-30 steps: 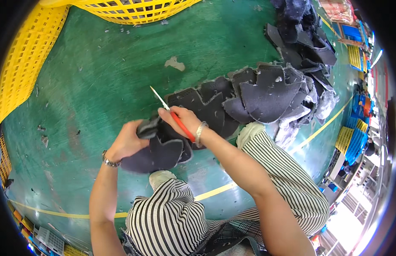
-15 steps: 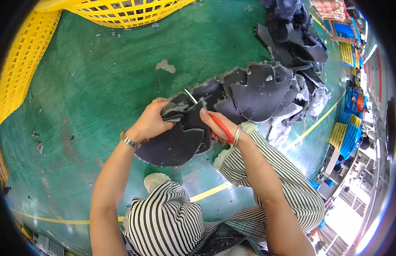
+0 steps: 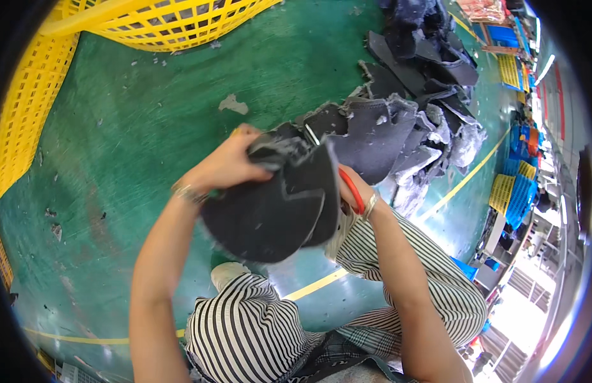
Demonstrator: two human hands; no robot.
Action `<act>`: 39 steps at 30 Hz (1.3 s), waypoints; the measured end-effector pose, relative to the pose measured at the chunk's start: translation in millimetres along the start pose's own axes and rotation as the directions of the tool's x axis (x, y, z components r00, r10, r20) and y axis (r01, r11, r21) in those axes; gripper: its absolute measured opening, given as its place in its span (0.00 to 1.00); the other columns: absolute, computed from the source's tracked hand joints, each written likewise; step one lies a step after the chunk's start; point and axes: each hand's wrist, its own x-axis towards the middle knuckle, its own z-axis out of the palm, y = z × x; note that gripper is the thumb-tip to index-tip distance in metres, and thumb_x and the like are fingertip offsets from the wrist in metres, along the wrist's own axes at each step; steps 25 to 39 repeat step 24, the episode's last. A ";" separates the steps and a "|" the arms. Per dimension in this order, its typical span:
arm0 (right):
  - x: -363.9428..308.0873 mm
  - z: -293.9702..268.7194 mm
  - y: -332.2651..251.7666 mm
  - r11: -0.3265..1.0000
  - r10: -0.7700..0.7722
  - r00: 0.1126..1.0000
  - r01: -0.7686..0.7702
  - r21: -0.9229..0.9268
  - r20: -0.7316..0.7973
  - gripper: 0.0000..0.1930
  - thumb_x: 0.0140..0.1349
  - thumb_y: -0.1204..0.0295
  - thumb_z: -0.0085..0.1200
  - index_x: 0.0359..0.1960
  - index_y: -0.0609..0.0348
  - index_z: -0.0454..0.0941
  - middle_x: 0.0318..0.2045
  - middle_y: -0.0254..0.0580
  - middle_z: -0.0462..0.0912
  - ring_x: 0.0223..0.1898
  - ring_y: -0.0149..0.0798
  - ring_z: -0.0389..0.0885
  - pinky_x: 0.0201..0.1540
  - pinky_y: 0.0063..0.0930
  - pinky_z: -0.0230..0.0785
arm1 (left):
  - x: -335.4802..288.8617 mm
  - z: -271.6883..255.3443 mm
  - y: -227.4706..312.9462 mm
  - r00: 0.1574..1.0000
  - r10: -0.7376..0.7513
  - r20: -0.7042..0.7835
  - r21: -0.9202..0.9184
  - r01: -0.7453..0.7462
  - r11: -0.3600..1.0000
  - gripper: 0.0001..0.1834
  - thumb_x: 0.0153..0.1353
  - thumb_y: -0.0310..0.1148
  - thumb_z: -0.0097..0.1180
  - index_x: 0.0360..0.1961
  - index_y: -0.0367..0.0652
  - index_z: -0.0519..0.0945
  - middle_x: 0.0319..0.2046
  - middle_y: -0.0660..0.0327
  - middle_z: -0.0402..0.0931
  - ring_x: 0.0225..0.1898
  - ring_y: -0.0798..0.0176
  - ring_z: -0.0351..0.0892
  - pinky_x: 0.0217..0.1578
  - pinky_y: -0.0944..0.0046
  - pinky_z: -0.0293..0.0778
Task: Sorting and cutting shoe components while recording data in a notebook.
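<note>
Dark grey padded fabric pieces [image 3: 264, 220] with rounded lower edges are bunched together in front of me. My left hand [image 3: 235, 163] is closed round their upper left part, thumb on top. At their right side, my right hand [image 3: 354, 180] is wrapped round red-handled scissors [image 3: 352, 190]. A slim silver blade tip shows above the fabric's upper edge. The raised fabric hides most of my right fingers, so whether they also touch the cloth is unclear.
Similar dark pieces lie in a long heap [image 3: 379, 134] on the green floor [image 3: 155, 108], reaching to the far right. Yellow lattice baskets [image 3: 181, 25] stand at the far left. My knees in striped trousers [image 3: 245, 319] are close below. Blue and yellow crates [image 3: 516, 198] line the right.
Both hands have lifted the fabric pieces slightly and tilted them, their right edge now standing up. My right hand has moved right and partly behind the cloth with the scissors.
</note>
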 end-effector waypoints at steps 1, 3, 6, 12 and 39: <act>7.1 5.0 -9.0 1.000 -0.015 1.000 0.015 0.010 0.012 0.30 0.63 0.41 0.34 0.36 0.59 0.71 0.19 0.33 0.69 0.17 0.27 0.67 0.19 0.22 0.60 | 10.1 14.5 -27.4 0.995 0.019 -0.094 0.175 -0.002 0.985 0.25 0.39 0.28 0.64 0.43 0.35 0.75 0.40 0.56 0.73 0.42 0.59 0.73 0.49 0.64 0.66; 12.0 1.5 -27.5 0.929 0.357 0.933 -0.348 -0.124 0.053 0.30 0.63 0.42 0.35 0.33 0.60 0.71 0.18 0.33 0.68 0.17 0.28 0.67 0.20 0.24 0.61 | 22.2 31.1 -43.4 0.981 0.073 -0.180 0.327 -0.010 0.945 0.24 0.39 0.28 0.64 0.42 0.35 0.75 0.39 0.54 0.73 0.41 0.57 0.73 0.48 0.64 0.67; 9.7 7.0 -32.7 0.966 0.250 0.962 -0.240 -0.096 0.112 0.29 0.63 0.42 0.35 0.32 0.60 0.70 0.17 0.35 0.68 0.17 0.28 0.67 0.19 0.24 0.60 | 8.1 37.8 -32.3 0.996 -0.085 -0.013 0.022 0.085 0.996 0.20 0.39 0.27 0.62 0.37 0.34 0.76 0.35 0.53 0.74 0.38 0.59 0.73 0.44 0.64 0.69; 35.4 67.7 -30.4 0.996 0.031 0.984 -0.016 -0.087 0.175 0.35 0.60 0.39 0.38 0.36 0.65 0.75 0.28 0.50 0.77 0.33 0.45 0.76 0.40 0.35 0.67 | -64.8 28.3 -12.2 0.979 -0.193 -0.058 -0.030 0.192 0.981 0.15 0.41 0.23 0.60 0.33 0.34 0.74 0.27 0.57 0.74 0.31 0.65 0.72 0.35 0.66 0.70; -19.4 63.5 -49.0 0.968 0.149 0.924 -0.065 -0.241 0.352 0.29 0.61 0.44 0.43 0.45 0.59 0.70 0.32 0.55 0.78 0.35 0.49 0.79 0.40 0.37 0.69 | -103.7 11.3 -23.6 0.913 -0.404 -0.061 -0.247 0.378 0.892 0.15 0.42 0.24 0.60 0.35 0.35 0.76 0.30 0.59 0.78 0.33 0.66 0.75 0.38 0.67 0.70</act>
